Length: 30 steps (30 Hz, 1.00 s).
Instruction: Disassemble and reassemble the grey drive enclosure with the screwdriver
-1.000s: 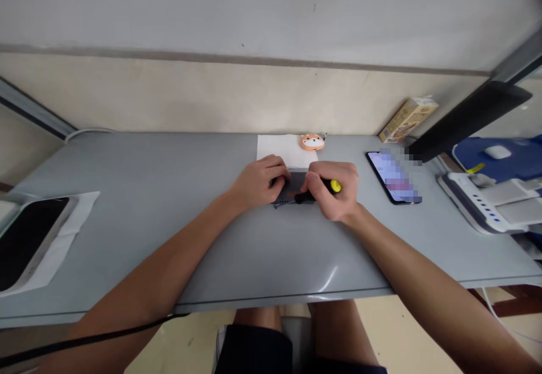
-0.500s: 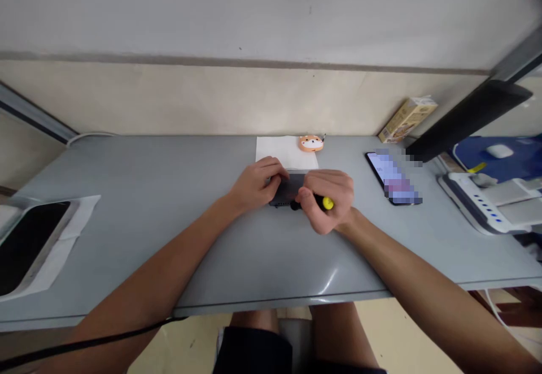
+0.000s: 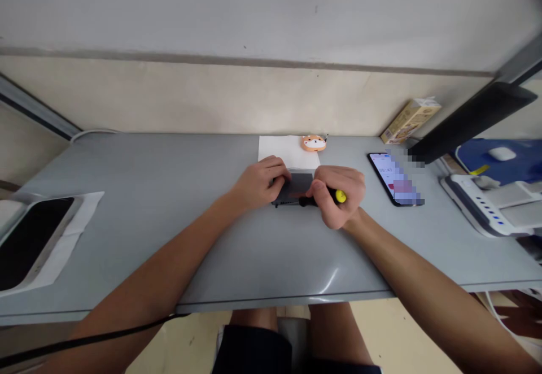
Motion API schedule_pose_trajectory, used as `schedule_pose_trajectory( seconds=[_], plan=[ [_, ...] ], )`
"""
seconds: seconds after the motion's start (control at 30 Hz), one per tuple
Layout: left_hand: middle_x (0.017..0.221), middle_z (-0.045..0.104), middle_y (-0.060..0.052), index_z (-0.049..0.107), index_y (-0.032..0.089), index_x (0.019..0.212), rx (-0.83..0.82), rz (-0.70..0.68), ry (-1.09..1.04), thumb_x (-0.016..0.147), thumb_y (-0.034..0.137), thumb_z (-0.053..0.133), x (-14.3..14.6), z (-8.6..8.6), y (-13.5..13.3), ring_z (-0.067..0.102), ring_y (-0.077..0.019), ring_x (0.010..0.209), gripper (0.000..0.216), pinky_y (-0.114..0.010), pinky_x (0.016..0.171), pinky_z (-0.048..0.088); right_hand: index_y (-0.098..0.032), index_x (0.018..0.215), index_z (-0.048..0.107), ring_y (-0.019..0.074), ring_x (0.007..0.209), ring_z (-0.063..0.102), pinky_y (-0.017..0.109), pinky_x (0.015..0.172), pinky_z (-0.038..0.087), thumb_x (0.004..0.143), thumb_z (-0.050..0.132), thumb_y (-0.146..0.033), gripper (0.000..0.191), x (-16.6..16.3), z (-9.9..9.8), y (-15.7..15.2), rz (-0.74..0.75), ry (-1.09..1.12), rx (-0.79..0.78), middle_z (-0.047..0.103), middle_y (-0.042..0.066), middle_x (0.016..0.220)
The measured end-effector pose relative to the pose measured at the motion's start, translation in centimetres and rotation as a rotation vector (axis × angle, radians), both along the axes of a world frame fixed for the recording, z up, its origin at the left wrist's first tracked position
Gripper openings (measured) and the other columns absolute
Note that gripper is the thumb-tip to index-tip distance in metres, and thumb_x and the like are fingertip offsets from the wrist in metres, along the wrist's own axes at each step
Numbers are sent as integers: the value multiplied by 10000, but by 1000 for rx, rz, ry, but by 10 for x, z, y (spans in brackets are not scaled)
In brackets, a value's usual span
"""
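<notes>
A flat dark grey box-like device (image 3: 301,182) lies on the desk in front of me, with small slots or ports along its near edge. Bent fingers of my left hand (image 3: 265,181) grip its left end and steady it. My right hand (image 3: 340,192) is wrapped in a fist around a screwdriver (image 3: 341,196) with a black handle and a yellow end. The tool points left along the near edge of the device, and its thin shaft is hard to make out. My right fist covers the device's right end.
Behind the device lies a white paper sheet (image 3: 279,149) with an orange animal-faced case (image 3: 314,143) on it. To the right are a lit phone (image 3: 392,176), a carton (image 3: 410,121), a black upright panel (image 3: 470,120) and a power strip (image 3: 478,207). A dark-screened tablet (image 3: 36,238) lies far left.
My right hand has shifted slightly right with the screwdriver, baring more of the device's near edge. My left hand keeps its hold. The view has moved a little.
</notes>
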<state>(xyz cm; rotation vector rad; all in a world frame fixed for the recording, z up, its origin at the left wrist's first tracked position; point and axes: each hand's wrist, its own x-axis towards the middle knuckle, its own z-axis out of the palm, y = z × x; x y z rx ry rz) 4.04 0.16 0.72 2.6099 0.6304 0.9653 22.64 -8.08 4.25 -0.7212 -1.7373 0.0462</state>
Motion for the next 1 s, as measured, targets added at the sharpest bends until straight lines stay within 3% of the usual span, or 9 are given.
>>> schedule_pose_trajectory(
  seconds=[0.43,0.6,0.8,1.0],
  plan=[
    [888,669,-47,674,191,881,27,-8,10,914,85,452,0,-1,0,622,-180,877,249,-322,803,522,-207,539,532,106,448,427,286,460,312,919,484,-196,384,2,-2,-2,-13,43,-81,482,-10,465],
    [916,676,-45,690,192,897,-80,-5,-25,908,96,475,1,5,-5,628,-175,874,236,-321,804,515,-199,527,571,103,459,452,285,474,320,917,506,-203,395,10,-1,2,-28,184,-160,532,-6,495],
    [972,698,-45,727,208,955,-401,-49,35,992,218,451,-3,25,-11,640,-168,876,279,-309,780,502,-209,505,548,118,489,460,297,505,329,894,510,-229,392,26,0,25,-159,488,-179,491,-8,502],
    [959,688,-41,727,223,964,-333,-13,75,946,328,622,-1,23,-11,626,-169,867,150,-312,778,506,-211,518,536,126,530,457,293,534,349,910,493,-271,399,41,-4,40,-328,566,-239,490,-7,527]
  ],
)
